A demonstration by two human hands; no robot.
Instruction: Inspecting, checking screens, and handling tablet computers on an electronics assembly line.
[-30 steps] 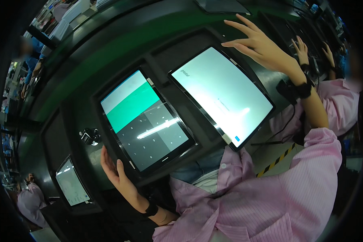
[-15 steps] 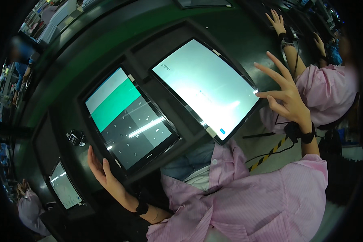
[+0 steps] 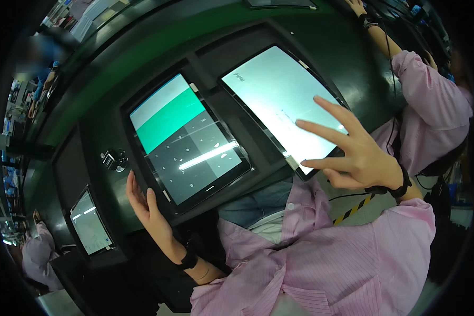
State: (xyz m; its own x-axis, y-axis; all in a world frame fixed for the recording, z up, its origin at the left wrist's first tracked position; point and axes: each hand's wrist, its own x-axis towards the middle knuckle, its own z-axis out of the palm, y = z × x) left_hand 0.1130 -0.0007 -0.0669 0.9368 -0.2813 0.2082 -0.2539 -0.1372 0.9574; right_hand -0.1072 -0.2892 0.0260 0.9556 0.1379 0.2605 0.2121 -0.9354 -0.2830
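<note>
Two lit tablets lie side by side in a dark tray (image 3: 231,45). My right hand (image 3: 353,155) is over the lower right part of the right tablet (image 3: 276,95), fingers spread, and covers that corner of its white screen. One fingertip is at the screen's lower edge; whether it touches I cannot tell. The left tablet (image 3: 181,137) shows a green band above a dark number keypad. Beside its lower left edge is my left hand (image 3: 150,213), fingers apart and holding nothing. A black wristband (image 3: 188,258) is on my left wrist.
A small black device with a clear part (image 3: 113,159) sits on the bench left of the left tablet. Another tablet (image 3: 89,224) lies in a tray farther left. Co-workers in pink sleeves (image 3: 432,105) sit at both sides. A dark cable (image 3: 394,89) hangs at the right.
My right hand has moved left from beside the right tablet's edge to over its screen. My left hand stays near the left tablet. The whole view has shifted a little.
</note>
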